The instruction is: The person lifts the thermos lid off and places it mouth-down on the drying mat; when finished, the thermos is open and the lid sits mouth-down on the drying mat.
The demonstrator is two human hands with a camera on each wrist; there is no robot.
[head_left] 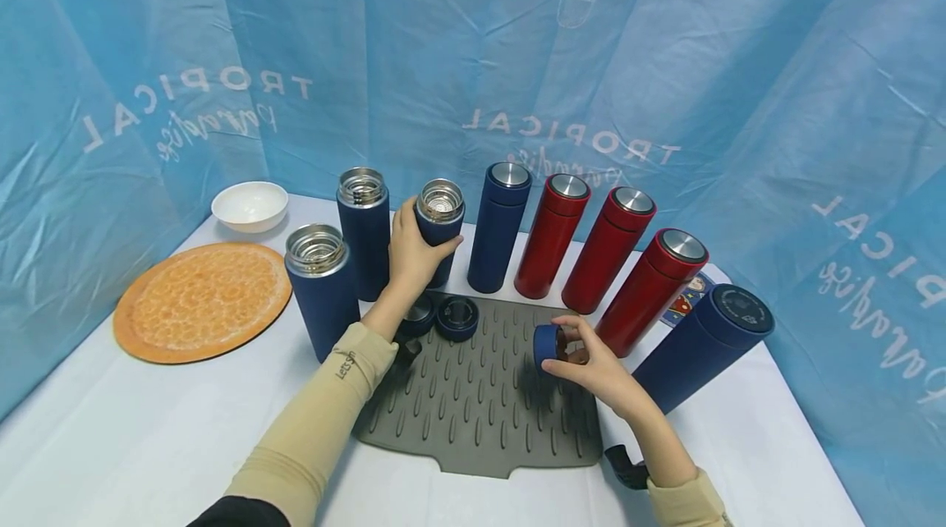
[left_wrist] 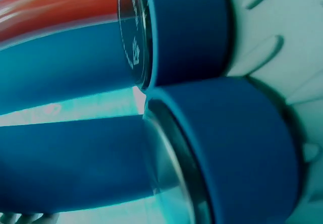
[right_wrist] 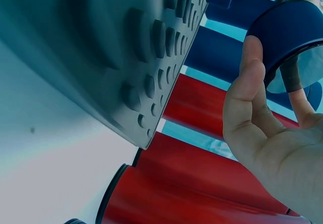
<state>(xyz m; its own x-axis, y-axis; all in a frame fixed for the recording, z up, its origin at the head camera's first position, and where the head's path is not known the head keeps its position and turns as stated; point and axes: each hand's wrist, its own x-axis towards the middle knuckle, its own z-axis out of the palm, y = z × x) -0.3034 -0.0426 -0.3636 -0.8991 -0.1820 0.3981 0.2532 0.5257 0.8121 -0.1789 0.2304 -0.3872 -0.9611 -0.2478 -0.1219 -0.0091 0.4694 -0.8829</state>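
Observation:
My left hand (head_left: 417, 252) grips an uncapped blue bottle (head_left: 441, 219) near its top, behind the grey mat (head_left: 480, 396). Above the mat's right part, my right hand (head_left: 594, 363) pinches a blue cap (head_left: 547, 346) between thumb and fingers; the right wrist view shows the cap (right_wrist: 287, 30) tilted in the hand (right_wrist: 272, 128). Two more caps, one a dark blue cap (head_left: 456, 318), rest at the mat's back left, close to my left forearm. In the left wrist view two caps, including the nearer cap (left_wrist: 242, 143), fill the foreground.
Uncapped blue bottles (head_left: 321, 289) stand at the left. A capped blue bottle (head_left: 497, 231), several red bottles (head_left: 547, 240) and another blue bottle (head_left: 695, 355) curve round the back and right. A white bowl (head_left: 251, 208) and round orange mat (head_left: 203, 301) lie far left.

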